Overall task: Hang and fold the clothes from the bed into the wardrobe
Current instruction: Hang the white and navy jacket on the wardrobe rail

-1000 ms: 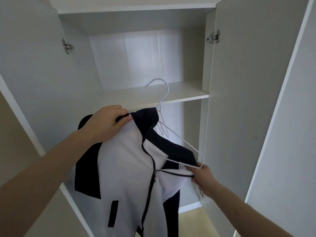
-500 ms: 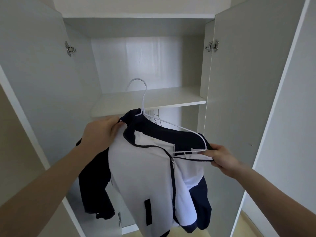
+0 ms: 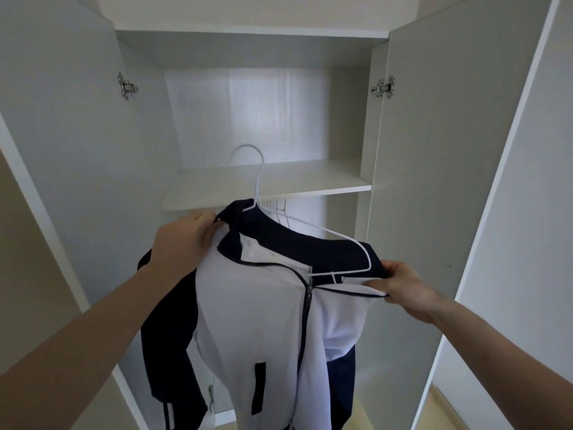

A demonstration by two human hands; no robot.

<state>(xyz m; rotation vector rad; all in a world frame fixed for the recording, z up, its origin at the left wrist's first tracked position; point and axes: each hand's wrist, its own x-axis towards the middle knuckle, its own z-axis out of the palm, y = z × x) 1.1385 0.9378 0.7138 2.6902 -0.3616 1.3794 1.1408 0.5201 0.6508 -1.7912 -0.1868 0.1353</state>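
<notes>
My left hand point(image 3: 183, 240) grips the jacket point(image 3: 263, 321) collar while my right hand point(image 3: 400, 283) pinches its shoulder, seating it on the hanger point(image 3: 338, 240) before the wardrobe point(image 3: 266, 187).

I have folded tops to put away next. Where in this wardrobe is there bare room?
The shelf is bare between both side walls. Below it, spare hangers crowd the space behind the jacket, held by the left hand and right hand.
</notes>
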